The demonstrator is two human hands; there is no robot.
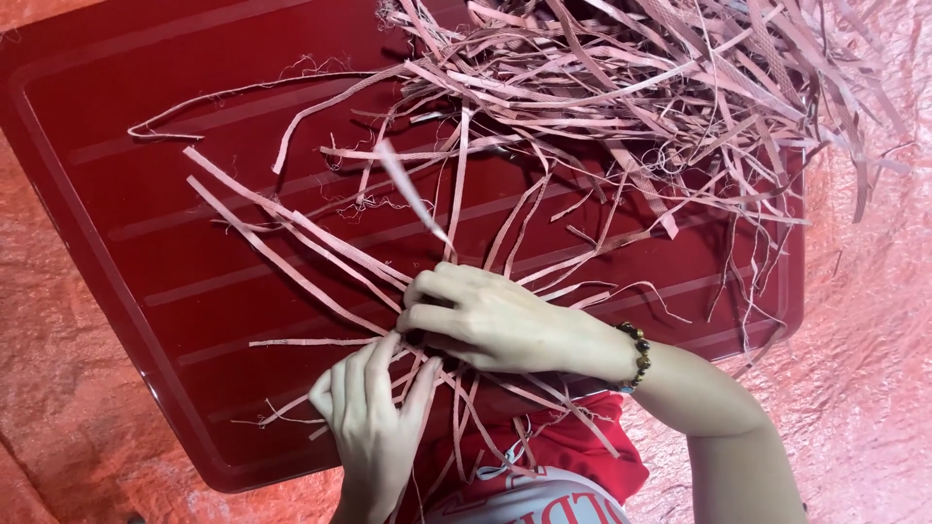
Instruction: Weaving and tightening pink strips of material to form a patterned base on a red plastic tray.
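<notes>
Pink strips (388, 267) | both hands, left hand (374, 417) and right hand (485, 315), pinch the gathered bunch at red tray (116, 194) near edge | loose pile (660, 87) at far corner unsorted.

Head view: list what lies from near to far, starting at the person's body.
Red garment → left hand → right hand, both on gathered strips → loose pink strips fanned on the dark red board → big strip pile.

Left hand (374, 417) near, palm down, fingers together and pointing far, tips touching the right hand's underside. Right hand (485, 318) comes in from the right, forearm angled near-right, wrist bent, fingers curled in a pinch toward the left. Both hands meet at centre.
</notes>
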